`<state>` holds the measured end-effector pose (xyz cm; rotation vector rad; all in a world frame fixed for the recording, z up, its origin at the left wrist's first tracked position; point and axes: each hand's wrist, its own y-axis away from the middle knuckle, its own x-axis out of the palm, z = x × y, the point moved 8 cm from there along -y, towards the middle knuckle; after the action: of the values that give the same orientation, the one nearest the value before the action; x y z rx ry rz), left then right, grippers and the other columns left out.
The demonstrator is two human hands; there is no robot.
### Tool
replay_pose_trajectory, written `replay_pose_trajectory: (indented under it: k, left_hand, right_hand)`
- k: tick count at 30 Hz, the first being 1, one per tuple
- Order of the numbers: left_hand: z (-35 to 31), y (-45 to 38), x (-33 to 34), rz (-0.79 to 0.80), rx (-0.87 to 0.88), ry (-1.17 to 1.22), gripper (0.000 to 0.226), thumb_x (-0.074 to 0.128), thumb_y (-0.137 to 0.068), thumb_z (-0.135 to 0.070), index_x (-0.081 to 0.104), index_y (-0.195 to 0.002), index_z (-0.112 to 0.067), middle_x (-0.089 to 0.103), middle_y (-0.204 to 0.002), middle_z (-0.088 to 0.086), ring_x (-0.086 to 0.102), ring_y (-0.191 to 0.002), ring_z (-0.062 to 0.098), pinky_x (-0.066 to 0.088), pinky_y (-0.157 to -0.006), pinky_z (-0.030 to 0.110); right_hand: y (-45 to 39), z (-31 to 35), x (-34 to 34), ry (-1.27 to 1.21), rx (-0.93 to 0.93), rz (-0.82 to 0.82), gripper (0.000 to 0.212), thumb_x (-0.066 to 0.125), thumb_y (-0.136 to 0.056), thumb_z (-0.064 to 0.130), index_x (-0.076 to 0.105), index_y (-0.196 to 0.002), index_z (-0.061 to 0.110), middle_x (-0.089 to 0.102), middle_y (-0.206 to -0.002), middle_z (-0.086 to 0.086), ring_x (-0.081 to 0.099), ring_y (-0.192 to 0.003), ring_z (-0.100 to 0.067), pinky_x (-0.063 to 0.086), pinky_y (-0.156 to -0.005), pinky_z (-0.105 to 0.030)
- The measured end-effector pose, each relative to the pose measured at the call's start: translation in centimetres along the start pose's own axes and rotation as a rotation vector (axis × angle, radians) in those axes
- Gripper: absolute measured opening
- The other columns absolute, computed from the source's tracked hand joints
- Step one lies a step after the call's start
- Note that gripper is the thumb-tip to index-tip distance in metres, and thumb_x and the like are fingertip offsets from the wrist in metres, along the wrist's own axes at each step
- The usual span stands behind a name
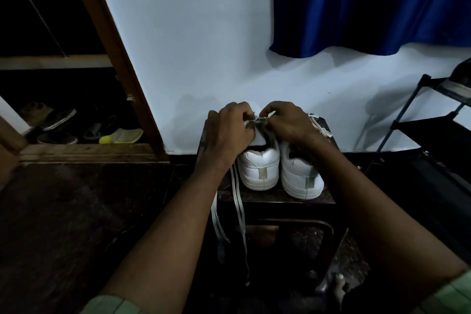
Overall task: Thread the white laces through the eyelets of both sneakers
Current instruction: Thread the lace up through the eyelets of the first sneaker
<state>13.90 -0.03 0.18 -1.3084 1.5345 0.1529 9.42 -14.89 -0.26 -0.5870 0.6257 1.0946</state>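
A small dark wooden stool stands against a pale blue-white wall. Up and to the right of the stool a deep blue curtain hangs in folds. Far right of the stool is a black metal rack. Left of the stool a brown wooden door frame slants, and beyond it several shoes lie in shadow, among them a yellow-green slipper. Dark floor spreads left of the stool.

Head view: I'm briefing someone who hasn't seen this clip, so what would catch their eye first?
Two white sneakers stand heels toward the camera on a dark stool against the pale wall. Above them the left hand and right hand pinch a white lace, whose loose ends hang off the stool's left edge. A blue curtain hangs upper right.
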Motion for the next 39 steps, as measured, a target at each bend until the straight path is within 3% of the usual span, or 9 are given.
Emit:
replay_pose_trajectory:
  k: [3, 7, 11, 19, 25, 29, 33, 36, 39]
  left_hand:
    - [0.6, -0.3, 0.6, 0.034, -0.091, 0.077, 0.008, 0.070, -0.082, -0.027, 0.074, -0.086, -0.033, 0.067, -0.102, -0.007, 0.066, -0.091, 0.017, 0.048, -0.091, 0.037]
    - [0.6, -0.7, 0.9, 0.174, -0.112, 0.498, 0.015, 0.078, -0.085, -0.007, 0.080, -0.084, -0.022, 0.069, -0.097, -0.011, 0.063, -0.094, -0.012, 0.046, -0.086, 0.018]
    - [1.8, -0.9, 0.7, 0.210, -0.069, 0.339, 0.028, 0.079, -0.067, -0.033, 0.070, -0.090, -0.046, 0.068, -0.109, -0.019, 0.067, -0.097, 0.002, 0.053, -0.094, 0.036]
    - [3.4, 0.1, 1.3, 0.266, -0.307, 0.395, 0.039, 0.071, -0.058, -0.029, 0.073, -0.097, -0.033, 0.075, -0.094, -0.016, 0.071, -0.092, 0.011, 0.060, -0.090, 0.040]
    - [4.4, 0.7, 2.1, 0.293, -0.520, 0.579, 0.039, 0.071, -0.052, -0.024, 0.076, -0.090, -0.032, 0.078, -0.096, -0.009, 0.073, -0.097, 0.013, 0.061, -0.094, 0.041]
    - [4.4, 0.7, 2.3, 0.254, -0.478, 0.585, 0.032, 0.077, -0.055, -0.038, 0.078, -0.086, -0.034, 0.079, -0.089, -0.013, 0.075, -0.094, 0.010, 0.062, -0.093, 0.041]
    - [4.4, 0.7, 3.0, 0.238, -0.387, 0.485, 0.026, 0.070, -0.061, -0.052, 0.073, -0.087, -0.050, 0.077, -0.086, -0.019, 0.074, -0.088, 0.006, 0.062, -0.088, 0.041]
    - [3.4, 0.8, 2.0, 0.204, -0.344, 0.422, 0.015, 0.072, -0.074, -0.037, 0.071, -0.089, -0.036, 0.077, -0.091, -0.014, 0.072, -0.090, 0.007, 0.060, -0.088, 0.036]
    - [2.9, 1.0, 1.7, 0.162, -0.327, 0.398, 0.016, 0.071, -0.087, -0.022, 0.072, -0.103, -0.023, 0.076, -0.099, -0.006, 0.070, -0.095, 0.015, 0.055, -0.085, 0.030]
  right_hand:
    - [0.1, 0.6, 0.2, 0.064, -0.060, -0.003, 0.022, 0.063, -0.089, 0.025, 0.074, -0.106, 0.034, 0.071, -0.094, 0.005, 0.063, -0.096, -0.019, 0.044, -0.079, -0.033]
    - [0.1, 0.8, 0.4, 0.112, -0.081, 0.000, 0.016, 0.061, -0.089, 0.020, 0.066, -0.092, 0.034, 0.070, -0.095, 0.007, 0.065, -0.101, -0.024, 0.046, -0.084, -0.037]
    - [0.6, 1.6, 1.3, 0.302, -0.156, 0.026, 0.014, 0.061, -0.089, 0.020, 0.061, -0.093, 0.034, 0.063, -0.103, 0.001, 0.061, -0.109, -0.029, 0.032, -0.086, -0.040]
    - [0.6, 2.3, 2.0, 0.343, -0.294, -0.018, 0.031, 0.064, -0.084, 0.015, 0.061, -0.110, 0.031, 0.056, -0.104, 0.000, 0.061, -0.093, -0.031, 0.033, -0.073, -0.036]
    - [0.3, 2.3, 2.6, 0.411, -0.314, 0.013, 0.030, 0.070, -0.086, 0.026, 0.072, -0.115, 0.035, 0.059, -0.112, -0.003, 0.064, -0.100, -0.032, 0.047, -0.083, -0.039]
    - [0.2, 2.2, 1.6, 0.043, -0.303, 0.021, 0.016, 0.083, -0.077, 0.030, 0.070, -0.086, 0.027, 0.062, -0.094, 0.002, 0.061, -0.095, -0.019, 0.051, -0.088, -0.042]
    - [0.6, 0.9, 0.9, -0.683, -0.027, 0.126, 0.015, 0.081, -0.080, 0.012, 0.067, -0.081, 0.014, 0.068, -0.085, -0.008, 0.065, -0.087, -0.019, 0.050, -0.080, -0.032]
    - [0.8, 0.9, 1.0, -0.709, 0.030, 0.132, 0.024, 0.080, -0.084, 0.034, 0.068, -0.078, 0.014, 0.068, -0.079, -0.006, 0.066, -0.081, -0.020, 0.051, -0.082, -0.038]
    - [1.2, 1.6, 1.2, -0.649, 0.074, 0.178, 0.040, 0.069, -0.091, 0.053, 0.066, -0.077, 0.015, 0.066, -0.074, -0.002, 0.063, -0.068, -0.014, 0.050, -0.067, -0.026]
